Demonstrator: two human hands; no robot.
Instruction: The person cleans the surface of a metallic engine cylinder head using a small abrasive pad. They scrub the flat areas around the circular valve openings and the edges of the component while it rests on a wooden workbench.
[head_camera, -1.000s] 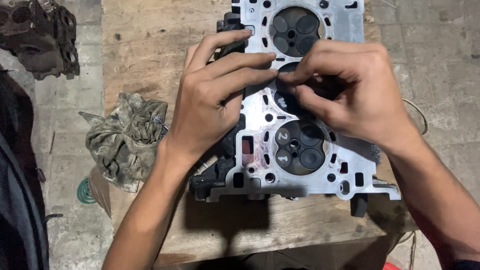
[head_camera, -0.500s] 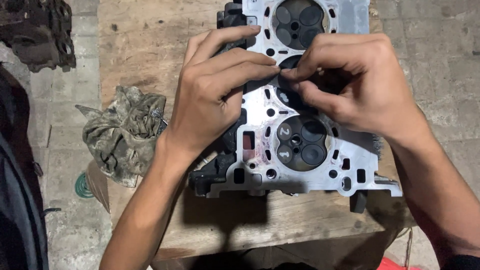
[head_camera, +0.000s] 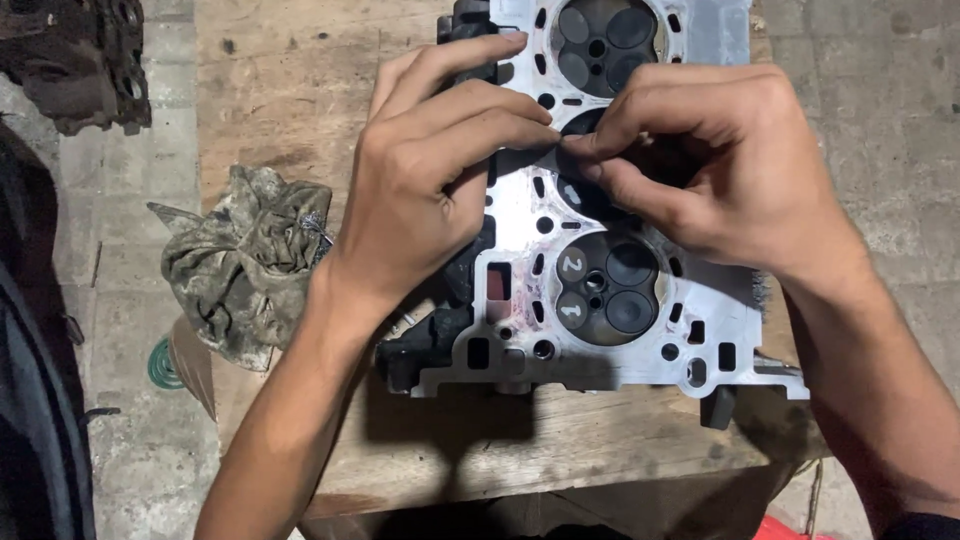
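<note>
Mostly hidden: my left hand (head_camera: 420, 190) and right hand (head_camera: 720, 170) cover the cylinder head's (head_camera: 520, 215) middle chamber on the wooden bench (head_camera: 290, 90) | fingertips pinched together there, on what I cannot tell | head's top edge cut off.

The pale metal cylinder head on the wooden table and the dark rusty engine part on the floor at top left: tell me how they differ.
The pale metal cylinder head lies on the wooden table; the dark rusty engine part sits on the paved floor. The head is bright and clean-faced, the other brown and grimy. The left hand and right hand meet over the head; nothing touches the rusty part. Both are cast metal with round openings.
</note>
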